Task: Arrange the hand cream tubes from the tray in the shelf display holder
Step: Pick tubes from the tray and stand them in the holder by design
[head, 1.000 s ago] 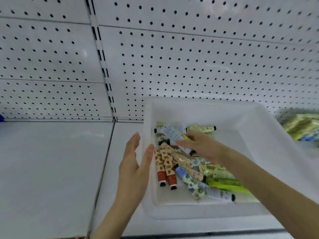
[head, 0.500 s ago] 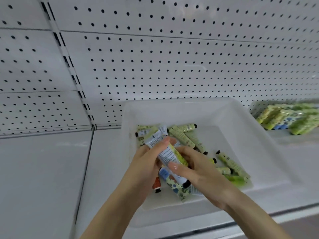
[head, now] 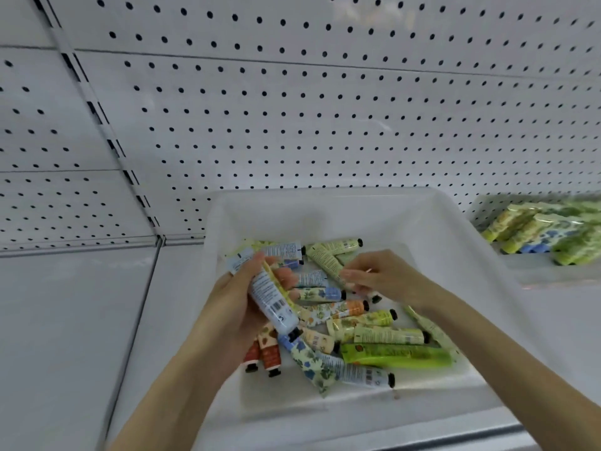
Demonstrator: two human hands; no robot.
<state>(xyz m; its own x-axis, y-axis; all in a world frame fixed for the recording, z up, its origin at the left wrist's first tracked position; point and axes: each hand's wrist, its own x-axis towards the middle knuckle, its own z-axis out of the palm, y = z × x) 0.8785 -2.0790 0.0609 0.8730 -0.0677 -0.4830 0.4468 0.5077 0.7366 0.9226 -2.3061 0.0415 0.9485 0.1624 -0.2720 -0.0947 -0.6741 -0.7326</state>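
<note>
Back wall: white pegboard [head: 325, 125] with rows of dark holes, split by 1 slotted upright [head: 107, 131] running diagonally down to the left.

Surface: white shelf [head: 65, 320], 2 panels meeting at a seam just left of the tray.

White tray [head: 325, 196] sits on the shelf against the pegboard. A loose heap of hand cream tubes [head: 374, 333] lies on its floor, crossed over one another: pale green, blue floral, orange, bright green, black caps.

Left hand [head: 240, 307] is over the tray's left side, grip wrapped round 1 white barcode tube [head: 271, 297], cap pointing down.

Right hand [head: 380, 278] is low over the heap, fingers bent onto a pale green tube. Blur hides whether that grip pinches.

Display holder [head: 520, 265] is on the shelf right of the tray, blurred, with green and blue tubes lying in it.
</note>
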